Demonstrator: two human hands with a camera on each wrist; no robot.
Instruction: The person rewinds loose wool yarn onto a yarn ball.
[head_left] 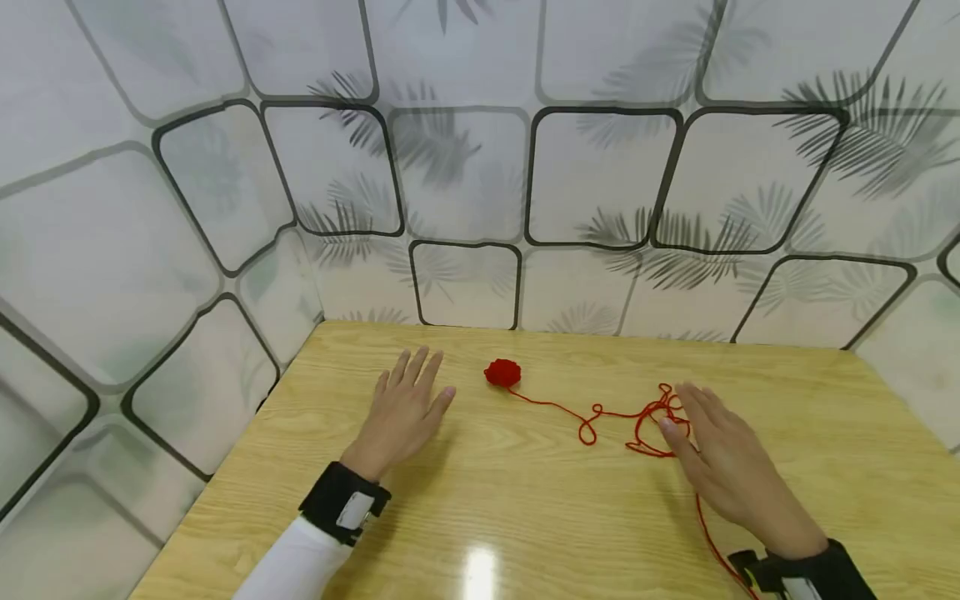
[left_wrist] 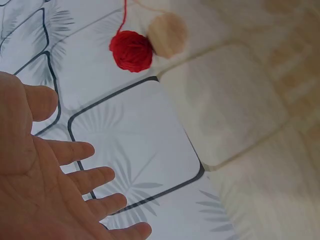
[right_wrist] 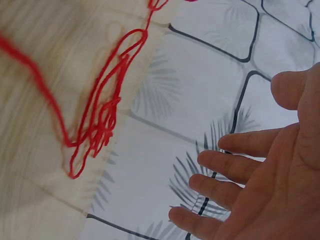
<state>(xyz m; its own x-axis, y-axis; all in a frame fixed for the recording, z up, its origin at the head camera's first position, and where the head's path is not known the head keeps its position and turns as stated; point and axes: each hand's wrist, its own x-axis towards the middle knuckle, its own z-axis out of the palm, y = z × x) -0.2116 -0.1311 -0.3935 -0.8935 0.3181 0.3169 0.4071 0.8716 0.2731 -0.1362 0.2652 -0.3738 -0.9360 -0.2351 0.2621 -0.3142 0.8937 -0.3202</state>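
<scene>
A small red ball of yarn (head_left: 502,372) lies toward the back of the wooden table, and the left wrist view shows the same ball (left_wrist: 131,51). From it a red strand runs right into a loose tangle of yarn (head_left: 656,425), seen also as looped yarn (right_wrist: 102,110) in the right wrist view. My left hand (head_left: 405,412), fingers extended, is left of the ball and apart from it. Over the right edge of the tangle hovers my right hand (head_left: 723,462), also with straight fingers, hiding part of the yarn. Neither hand holds anything.
The light wooden table (head_left: 525,492) has a glossy surface that mirrors the wall. A patterned wall covering (head_left: 465,183) with dark outlines and leaf prints rises behind the table and along its left. More red strand trails beneath the right wrist toward the front edge.
</scene>
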